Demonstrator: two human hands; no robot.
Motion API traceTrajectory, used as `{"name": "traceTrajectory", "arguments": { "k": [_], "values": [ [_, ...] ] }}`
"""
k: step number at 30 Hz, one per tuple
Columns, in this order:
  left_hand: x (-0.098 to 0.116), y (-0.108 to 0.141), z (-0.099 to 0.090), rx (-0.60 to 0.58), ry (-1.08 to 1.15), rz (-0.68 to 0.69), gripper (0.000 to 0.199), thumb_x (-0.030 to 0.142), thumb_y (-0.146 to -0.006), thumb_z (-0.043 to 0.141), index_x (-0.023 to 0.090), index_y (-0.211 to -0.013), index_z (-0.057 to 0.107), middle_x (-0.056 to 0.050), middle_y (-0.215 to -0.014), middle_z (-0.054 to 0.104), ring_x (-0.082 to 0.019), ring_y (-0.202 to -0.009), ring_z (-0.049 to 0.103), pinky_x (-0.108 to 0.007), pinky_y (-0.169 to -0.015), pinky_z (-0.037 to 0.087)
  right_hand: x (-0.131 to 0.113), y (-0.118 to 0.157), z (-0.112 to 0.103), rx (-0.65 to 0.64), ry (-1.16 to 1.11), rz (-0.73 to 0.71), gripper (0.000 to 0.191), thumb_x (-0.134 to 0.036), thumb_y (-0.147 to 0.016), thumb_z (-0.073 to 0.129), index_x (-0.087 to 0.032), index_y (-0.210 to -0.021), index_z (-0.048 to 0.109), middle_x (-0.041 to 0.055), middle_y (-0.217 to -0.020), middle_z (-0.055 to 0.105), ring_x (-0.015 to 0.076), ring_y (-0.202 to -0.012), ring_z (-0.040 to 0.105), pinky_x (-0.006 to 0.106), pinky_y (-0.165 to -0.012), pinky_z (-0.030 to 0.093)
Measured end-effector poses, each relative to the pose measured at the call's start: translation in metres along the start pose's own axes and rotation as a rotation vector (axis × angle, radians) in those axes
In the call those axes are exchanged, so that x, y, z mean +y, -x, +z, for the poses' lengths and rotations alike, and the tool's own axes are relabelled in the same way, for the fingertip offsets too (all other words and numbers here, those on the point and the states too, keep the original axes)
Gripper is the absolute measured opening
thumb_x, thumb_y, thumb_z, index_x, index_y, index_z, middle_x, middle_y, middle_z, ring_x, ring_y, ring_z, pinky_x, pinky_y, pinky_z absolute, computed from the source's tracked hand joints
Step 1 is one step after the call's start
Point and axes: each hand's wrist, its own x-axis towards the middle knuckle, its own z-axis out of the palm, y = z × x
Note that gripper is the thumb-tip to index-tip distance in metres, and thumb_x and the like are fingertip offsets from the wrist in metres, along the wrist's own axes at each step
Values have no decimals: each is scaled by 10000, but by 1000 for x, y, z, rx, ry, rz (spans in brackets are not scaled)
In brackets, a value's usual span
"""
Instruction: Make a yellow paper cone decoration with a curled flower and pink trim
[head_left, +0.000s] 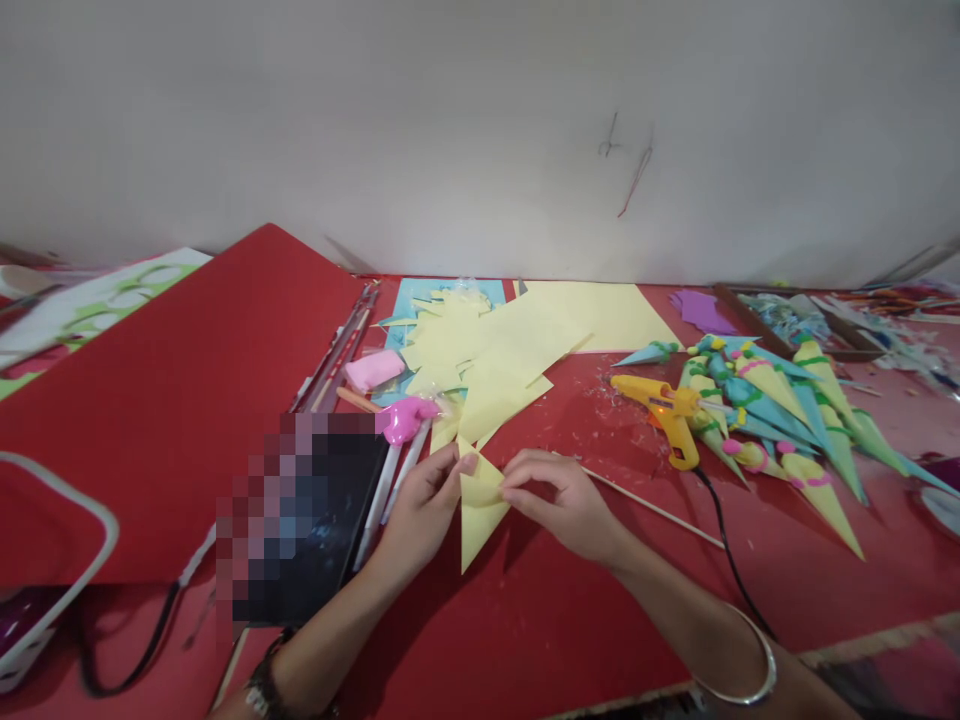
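Between my two hands is a piece of yellow paper (480,515), partly rolled, its pointed end toward me. My left hand (426,505) pinches its upper left edge between thumb and fingers. On the opposite edge, the thumb and fingertips of my right hand (562,500) are closed on the paper. Just beyond lies a pile of cut yellow paper pieces (495,350). To the right, finished-looking paper cones (817,490) in yellow and blue, with pink and green trim, lie heaped. A yellow glue gun (664,405) rests beside them, its cord running toward me.
A thin wooden stick (652,505) lies right of my hands. At left are a dark flat device (322,520), partly pixelated, a pink bag-like lump (405,420) and a large red sheet (187,380). A tray of scraps (795,320) stands back right, near the wall (450,130).
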Motion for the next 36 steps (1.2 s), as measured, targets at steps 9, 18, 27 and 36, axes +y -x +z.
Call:
{"name": "traceTrajectory", "arguments": {
  "k": [9, 18, 27, 36],
  "values": [
    [-3, 1, 0, -102, -7, -56, 323, 438, -762, 443, 171, -699, 614, -20, -696, 635, -185, -674, 553, -269, -644, 450, 5, 1, 2, 145, -51, 135, 60, -229, -746, 591, -179, -713, 586, 1, -687, 614, 125, -656, 568, 229, -620, 444],
    [-4, 0, 2, -223, -79, -23, 247, 354, -742, 524, 146, -808, 640, -29, -748, 655, -178, -703, 566, -268, -641, 436, 3, 3, 3, 176, -43, 175, 106, -234, -764, 571, -199, -856, 533, -42, -610, 555, 101, -577, 536, 222, -573, 411],
    [-4, 0, -1, -50, -274, 17, 222, 354, -730, 525, 154, -646, 574, 12, -595, 562, -147, -588, 490, -234, -546, 382, 5, 1, 4, 18, -75, 276, 228, -307, -829, 470, -166, -660, 532, -26, -526, 556, 86, -484, 530, 191, -491, 432],
    [-2, -1, -1, 3, -236, 41, 161, 321, -653, 615, 169, -600, 602, -5, -600, 628, -177, -597, 536, -243, -545, 410, 6, 1, 3, 26, 158, 192, 299, -268, -882, 375, -177, -630, 507, -14, -526, 579, 97, -494, 539, 197, -511, 405]
  ]
}}
